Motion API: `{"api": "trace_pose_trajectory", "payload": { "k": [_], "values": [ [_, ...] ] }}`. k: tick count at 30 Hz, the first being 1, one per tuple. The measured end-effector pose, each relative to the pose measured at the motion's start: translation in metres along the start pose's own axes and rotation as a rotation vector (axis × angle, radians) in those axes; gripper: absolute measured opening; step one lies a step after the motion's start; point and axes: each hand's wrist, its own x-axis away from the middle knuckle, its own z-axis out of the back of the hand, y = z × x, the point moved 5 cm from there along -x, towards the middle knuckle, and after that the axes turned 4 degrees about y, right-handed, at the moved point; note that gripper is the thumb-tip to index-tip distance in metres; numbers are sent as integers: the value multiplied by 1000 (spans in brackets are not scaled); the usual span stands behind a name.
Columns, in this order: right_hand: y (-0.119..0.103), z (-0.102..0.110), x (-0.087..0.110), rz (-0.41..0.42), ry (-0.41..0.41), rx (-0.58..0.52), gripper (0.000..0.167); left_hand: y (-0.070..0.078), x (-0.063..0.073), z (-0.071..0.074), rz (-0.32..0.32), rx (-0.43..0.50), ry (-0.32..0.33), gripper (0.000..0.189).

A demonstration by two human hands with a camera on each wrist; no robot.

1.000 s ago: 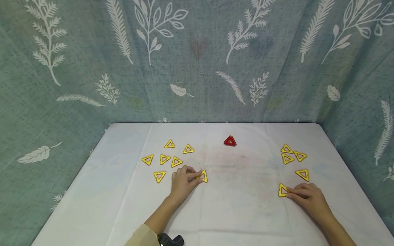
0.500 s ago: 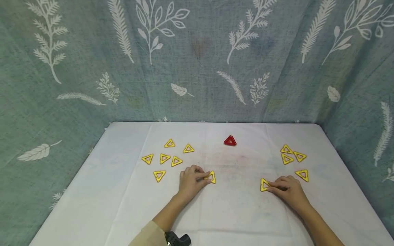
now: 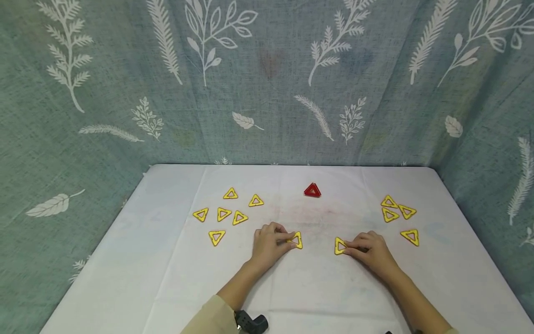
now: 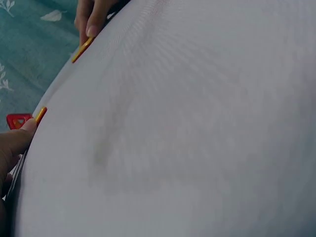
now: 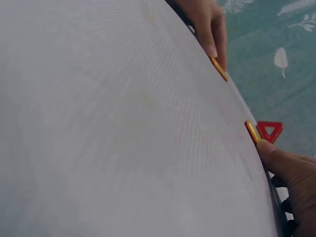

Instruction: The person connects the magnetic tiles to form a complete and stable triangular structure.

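Note:
My left hand (image 3: 269,246) pinches a yellow triangle tile (image 3: 299,240) with a hollow middle between thumb and fingers, near the table's centre. Facing it across a gap, my right hand (image 3: 371,253) pinches another yellow triangle tile (image 3: 337,246) by one corner. Both wrist views show the two tiles edge-on and apart; in the left wrist view the left hand's tile (image 4: 41,115) has a yellow face and a red one. Behind them a red triangle piece (image 3: 312,190) stands at the back; whether it is several tiles joined is hard to tell.
Several loose yellow triangle tiles (image 3: 224,214) lie spread on the left of the white-covered table (image 3: 167,278). More yellow tiles (image 3: 390,215) lie at the right, some touching. A green leaf-patterned cloth (image 3: 267,83) encloses the back and sides.
My right hand has slid its tile leftward and slightly back. My left hand has moved its tile a little to the right, so the gap between them has narrowed.

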Motion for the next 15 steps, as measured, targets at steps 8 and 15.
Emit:
{"api": "trace_pose_trajectory", "payload": {
  "k": [8, 15],
  "values": [
    [-5, -17, -10, 14, -30, -14, 20, 11, -1, -5, -18, 3, -15, 33],
    [-13, -26, -17, 20, -34, -33, 20, 15, -1, -8, -37, -13, -12, 33]
  ]
}}
